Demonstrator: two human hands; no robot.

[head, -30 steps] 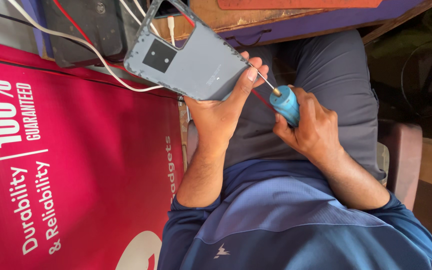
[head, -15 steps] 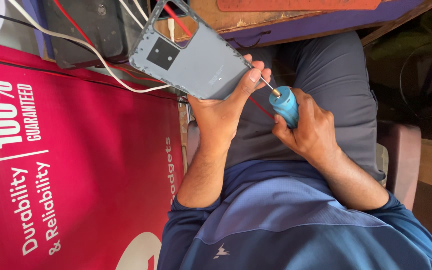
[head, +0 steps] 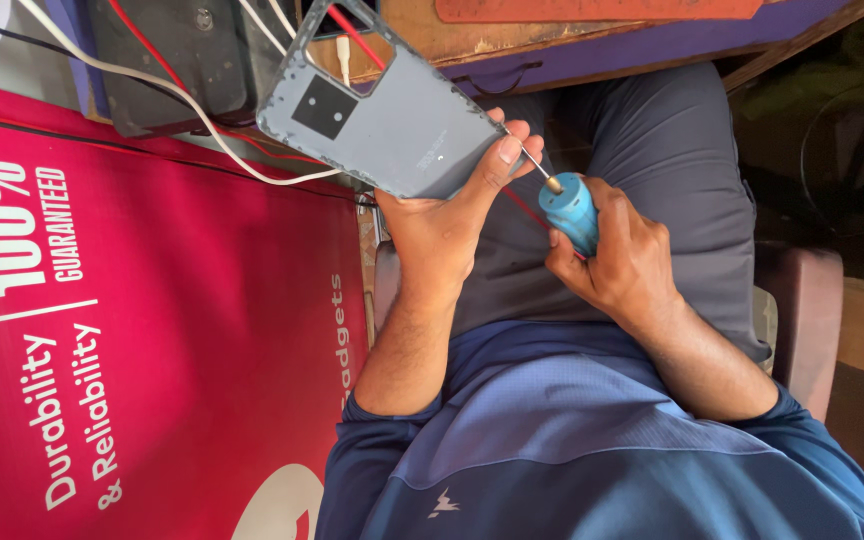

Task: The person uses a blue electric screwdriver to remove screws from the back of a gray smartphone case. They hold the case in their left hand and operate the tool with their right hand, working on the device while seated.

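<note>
My left hand [head: 442, 225] grips a grey phone back cover [head: 392, 130] by its lower edge, thumb pressed on the corner. The cover is held over my lap, its camera cut-out pointing to the upper left. My right hand [head: 622, 265] is closed around the blue handle of a small screwdriver [head: 569, 208]. The thin metal shaft of the tool reaches to the cover's edge beside my left thumb. Both hands are over my grey trousers [head: 652, 150].
A black box [head: 172, 60] with white and red wires [head: 252, 165] lies on the wooden bench [head: 512, 35] just beyond the cover. A large red printed banner [head: 152, 330] fills the left side. A brown seat edge [head: 802, 310] shows on the right.
The cover has shifted very slightly in my left hand. The screwdriver and my right hand stay in nearly the same place.
</note>
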